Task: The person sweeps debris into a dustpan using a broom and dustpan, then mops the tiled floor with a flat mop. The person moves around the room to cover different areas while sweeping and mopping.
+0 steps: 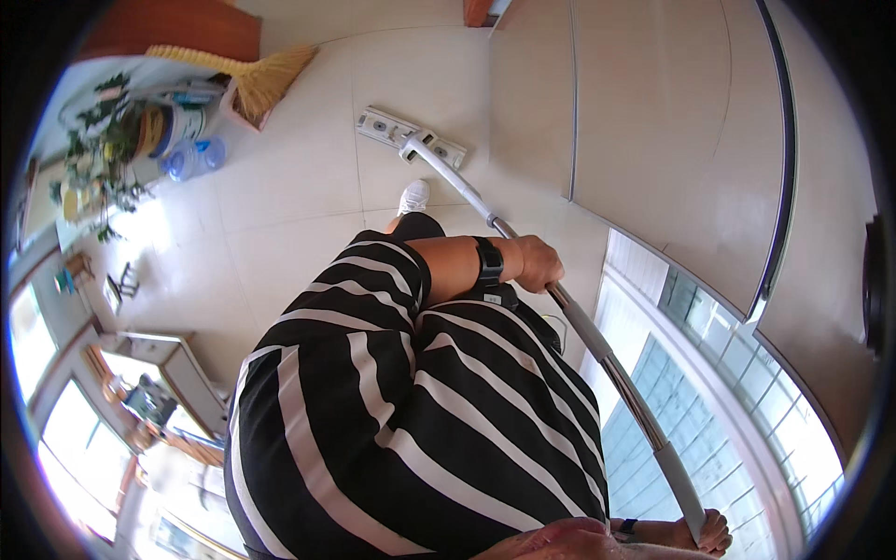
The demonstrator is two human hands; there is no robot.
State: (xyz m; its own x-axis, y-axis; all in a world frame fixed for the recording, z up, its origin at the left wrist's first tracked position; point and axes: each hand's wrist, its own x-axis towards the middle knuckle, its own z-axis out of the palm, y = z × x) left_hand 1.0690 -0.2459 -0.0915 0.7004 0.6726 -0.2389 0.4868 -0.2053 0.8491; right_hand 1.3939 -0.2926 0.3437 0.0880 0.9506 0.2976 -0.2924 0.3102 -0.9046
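A flat mop spans the view on a slant, its long white head [448,150] resting on the tiled floor ahead of me. From the head, the metal and grey mop handle [633,395] runs back along my right side. My left hand [539,262], with a black band on the wrist, crosses my body and grips the handle around its middle. At the lower right, my right hand [707,533] is closed around the handle's upper grey end; it also has a dark wristband. One white shoe [414,196] shows on the floor behind the mop head.
Large pale cabinet panels [665,126] rise on the right, near the handle. At the left stand a straw broom [269,80] in a dustpan [241,108], a blue water bottle [194,158] and potted plants [105,150]. A small stool [124,283] and a white cabinet [189,385] are farther back.
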